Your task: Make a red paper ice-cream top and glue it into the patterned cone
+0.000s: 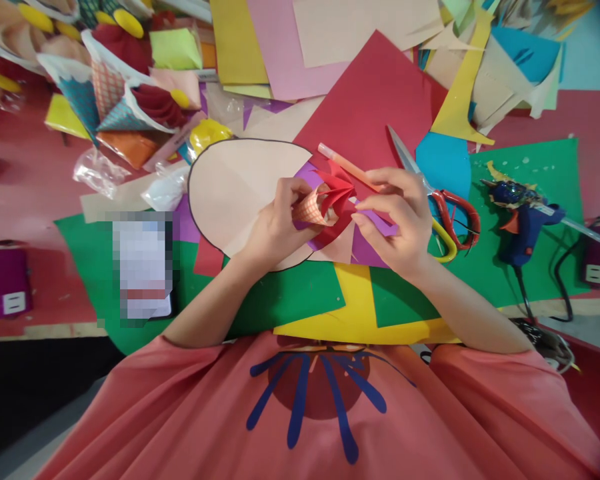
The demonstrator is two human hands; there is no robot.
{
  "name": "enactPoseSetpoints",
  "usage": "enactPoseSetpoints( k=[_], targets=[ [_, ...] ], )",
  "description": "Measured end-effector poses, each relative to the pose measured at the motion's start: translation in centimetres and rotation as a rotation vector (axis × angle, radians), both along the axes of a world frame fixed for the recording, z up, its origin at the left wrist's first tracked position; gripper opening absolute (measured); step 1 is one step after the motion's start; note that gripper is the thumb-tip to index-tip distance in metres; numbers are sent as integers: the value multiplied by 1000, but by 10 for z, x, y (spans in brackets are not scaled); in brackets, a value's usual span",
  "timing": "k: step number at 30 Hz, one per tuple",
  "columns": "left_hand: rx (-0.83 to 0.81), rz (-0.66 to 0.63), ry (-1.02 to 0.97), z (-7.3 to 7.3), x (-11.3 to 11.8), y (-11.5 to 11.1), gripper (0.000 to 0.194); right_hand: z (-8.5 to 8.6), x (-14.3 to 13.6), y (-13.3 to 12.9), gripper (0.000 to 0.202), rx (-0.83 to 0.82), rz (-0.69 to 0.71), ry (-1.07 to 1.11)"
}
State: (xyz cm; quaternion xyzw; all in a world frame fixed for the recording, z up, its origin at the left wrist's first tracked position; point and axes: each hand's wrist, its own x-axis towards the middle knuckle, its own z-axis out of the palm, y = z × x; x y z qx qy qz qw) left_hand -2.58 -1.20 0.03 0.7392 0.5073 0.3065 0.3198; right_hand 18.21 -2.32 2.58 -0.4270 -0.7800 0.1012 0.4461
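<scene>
My left hand is closed around a small checkered paper cone, its open end facing right. Red pleated paper fans out at the cone's mouth. Close on the right is my right hand, thumb and fingertips near the red pleats. An orange pen with a pale end runs in between its fingers and slants up to the left. Beneath both hands lies a rounded cream paper shape with a dark outline, partly covered by purple and red paper.
Red-handled scissors lie open beside my right hand. A blue glue gun with a cord rests on green paper. To the left is a blurred phone. Paper cones, packets and coloured sheets crowd the back.
</scene>
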Motion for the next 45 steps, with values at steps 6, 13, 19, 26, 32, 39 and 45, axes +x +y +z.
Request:
enactPoseSetpoints(
  k=[6,13,19,26,32,39,45],
  targets=[
    [-34,18,11,1,2,-1,48,2,-9,-2,3,90,-15,-50],
    [-24,43,58,-1,3,-3,48,-4,-12,-7,9,-105,-43,-74],
    [52,9,68,-6,4,1,48,-5,-15,-5,8,14,-55,0],
    [177,-59,175,-16,8,1,49,-8,-19,-3,14,-179,-98,-21],
    [222,-76,218,-14,8,-1,44,-10,-20,-2,15,-203,-124,36],
    [265,-107,114,-23,3,5,44,-19,-13,1,16,-196,20,111],
    [243,-110,96,-28,0,5,46,-22,-16,2,19,-212,75,166]
  ],
)
